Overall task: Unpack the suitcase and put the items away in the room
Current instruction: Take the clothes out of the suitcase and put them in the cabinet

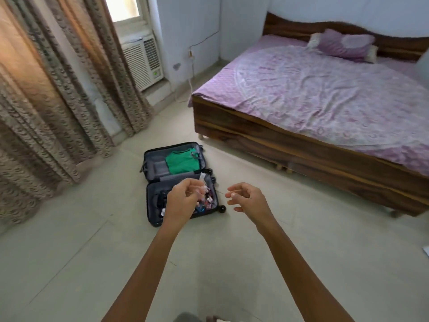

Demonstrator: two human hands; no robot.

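Note:
A small black suitcase (153,203) lies open on the floor. Its far half holds a folded green garment (182,161). The near half holds dark things and small colourful items, partly hidden by my left hand (183,201). That hand is raised above the near half, fingers closed on a clear pouch (204,190) of small colourful things. My right hand (246,198) hovers to the right of the suitcase, fingers loosely curled, thumb and forefinger close together. A thin dark strand runs from the pouch toward those fingertips; I cannot tell if it is held.
A wooden bed (290,140) with a purple sheet and a pillow (343,44) stands to the right. Patterned curtains (46,117) hang on the left, with a window air conditioner (142,61) behind them. Pale floor tiles (69,263) surround the suitcase.

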